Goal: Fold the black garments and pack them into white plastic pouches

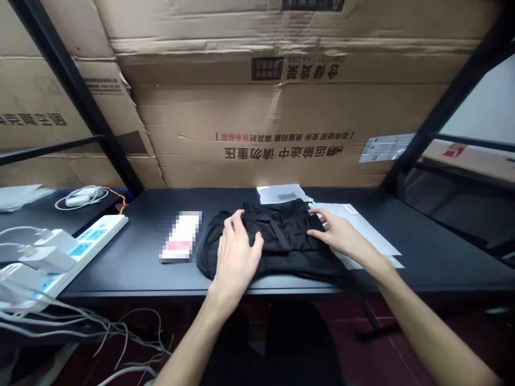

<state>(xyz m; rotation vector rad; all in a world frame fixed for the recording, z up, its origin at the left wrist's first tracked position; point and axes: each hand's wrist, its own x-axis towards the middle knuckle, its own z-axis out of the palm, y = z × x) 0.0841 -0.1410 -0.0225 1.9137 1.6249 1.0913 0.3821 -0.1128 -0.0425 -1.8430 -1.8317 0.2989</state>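
Observation:
A folded black garment (281, 241) lies in the middle of the black table (137, 257). My left hand (236, 252) rests flat on the garment's left part, fingers stretched out and open. My right hand (336, 233) lies on its right edge, fingers extended and flat, holding nothing. The right hand also reaches over a clear plastic bag (370, 233) that sits under and beside the garment.
A small white and red packet (181, 236), blurred, lies left of the garment. A white power strip (80, 249) with plugged chargers and cables sits at far left. A white paper (284, 194) lies behind the garment. Flattened cardboard boxes (281, 107) and black frame bars stand behind.

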